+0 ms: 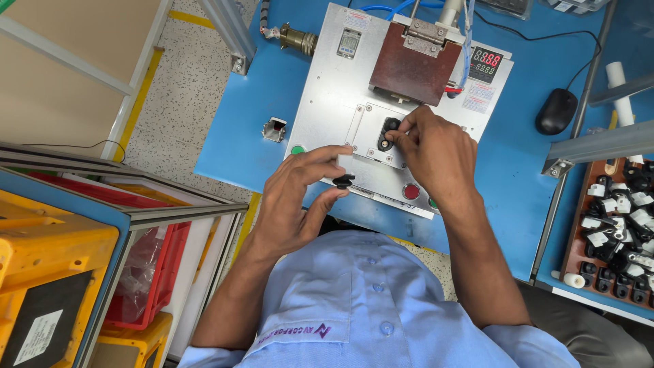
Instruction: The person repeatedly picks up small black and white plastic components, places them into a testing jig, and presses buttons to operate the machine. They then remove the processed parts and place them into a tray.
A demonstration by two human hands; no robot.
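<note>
My left hand (300, 197) pinches a small black plastic part (343, 181) between thumb and fingers, just in front of a grey metal machine plate (327, 102). My right hand (436, 150) rests on the plate's recessed fixture, its fingertips on another black part (388, 131) seated there. A brown hinged press block (414, 65) stands just behind the fixture.
The plate carries a green button (297, 150), a red button (411, 191) and a red-digit display (486, 65), on a blue table (238, 136). A tray of several black and white parts (616, 232) lies right, a black mouse (556, 111) behind it. Yellow and red crates (54, 272) stand left.
</note>
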